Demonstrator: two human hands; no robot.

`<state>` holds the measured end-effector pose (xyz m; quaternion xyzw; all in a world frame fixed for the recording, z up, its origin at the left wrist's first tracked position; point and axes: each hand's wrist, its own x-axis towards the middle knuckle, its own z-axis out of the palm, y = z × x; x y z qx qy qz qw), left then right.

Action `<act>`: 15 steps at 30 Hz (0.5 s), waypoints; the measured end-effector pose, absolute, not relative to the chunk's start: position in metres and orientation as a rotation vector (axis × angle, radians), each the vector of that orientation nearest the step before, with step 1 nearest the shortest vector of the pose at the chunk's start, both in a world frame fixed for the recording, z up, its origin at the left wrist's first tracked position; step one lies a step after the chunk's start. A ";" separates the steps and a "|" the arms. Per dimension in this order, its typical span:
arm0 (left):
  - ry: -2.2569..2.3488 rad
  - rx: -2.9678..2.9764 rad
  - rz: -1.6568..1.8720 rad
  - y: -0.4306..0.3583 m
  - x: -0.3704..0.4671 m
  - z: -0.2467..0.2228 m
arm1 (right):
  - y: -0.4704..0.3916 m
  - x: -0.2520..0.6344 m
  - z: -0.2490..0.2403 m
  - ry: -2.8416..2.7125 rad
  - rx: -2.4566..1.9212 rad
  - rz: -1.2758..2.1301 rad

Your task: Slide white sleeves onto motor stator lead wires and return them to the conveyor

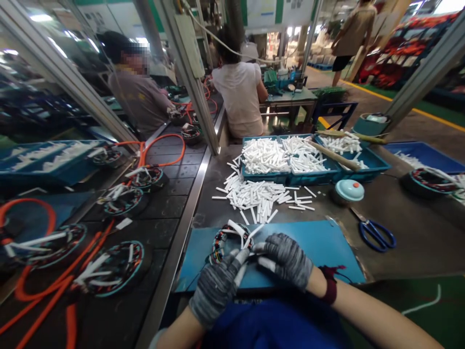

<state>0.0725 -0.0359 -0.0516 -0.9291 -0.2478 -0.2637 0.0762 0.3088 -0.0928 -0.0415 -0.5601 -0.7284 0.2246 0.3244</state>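
A motor stator [219, 244], a ring of wound wires with white sleeve tubes [236, 227] sticking up from it, lies on a blue mat [301, 237]. My left hand [218, 283], in a grey striped glove with pale fingertips, is closed at the ring's near right side, pinching the base of a white tube. Also gloved, my right hand [286, 259] comes in from the right with its fingertips pinched together near the left fingertips. What the right fingers hold is too small or hidden to make out.
Loose white tubes [257, 196] lie beyond the mat, before teal bins [312, 177] full of more. A lidded pot [348, 191] and blue-handled scissors [374, 235] are at right. On the left, a conveyor [174, 194] carries several stators and orange cables [94, 257]. Co-workers [238, 92] sit ahead.
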 end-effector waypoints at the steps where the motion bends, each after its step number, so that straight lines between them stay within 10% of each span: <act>1: -0.720 -2.790 -0.836 -0.035 0.073 -0.050 | -0.094 0.311 -0.041 -1.967 -1.435 0.481; 8: -0.644 -2.741 -0.816 -0.034 0.072 -0.048 | -0.081 0.287 -0.032 -1.400 -1.344 1.705; 15: -1.027 -2.650 -0.465 -0.039 0.069 -0.034 | -0.093 0.310 -0.036 -1.270 -1.470 1.444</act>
